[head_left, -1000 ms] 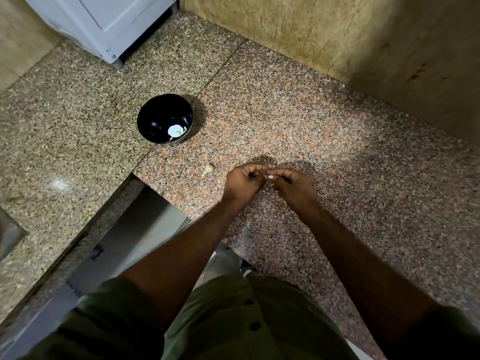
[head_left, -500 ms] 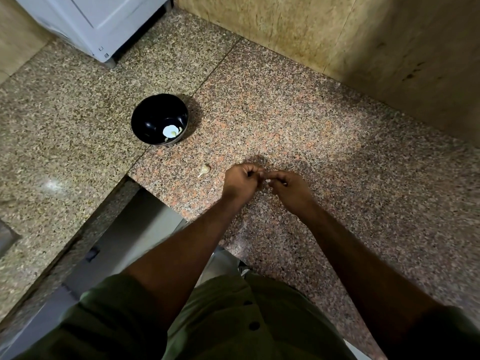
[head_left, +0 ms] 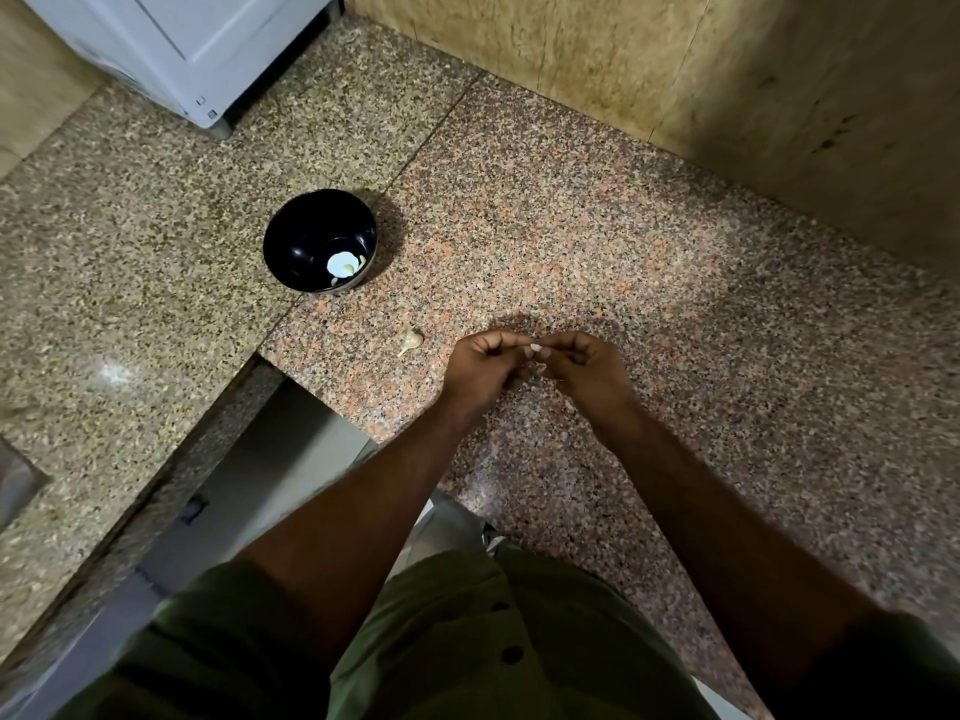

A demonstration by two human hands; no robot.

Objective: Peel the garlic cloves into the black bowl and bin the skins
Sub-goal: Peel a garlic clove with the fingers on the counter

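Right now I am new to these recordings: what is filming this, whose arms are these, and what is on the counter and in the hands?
There is no machine here. A person wears one wide-angle camera on the head, looking forward and down, so the two bare arms coming up from the bottom are the wearer's own. The left hand and right hand meet over a speckled granite counter and together pinch a small pale garlic clove, apparently peeling it. Another clove, its skin seemingly still on, lies on the counter left of the hands. Farther left stands the black bowl, holding pale pieces, probably garlic already peeled. A white appliance stands at the top left. No bin is in view.
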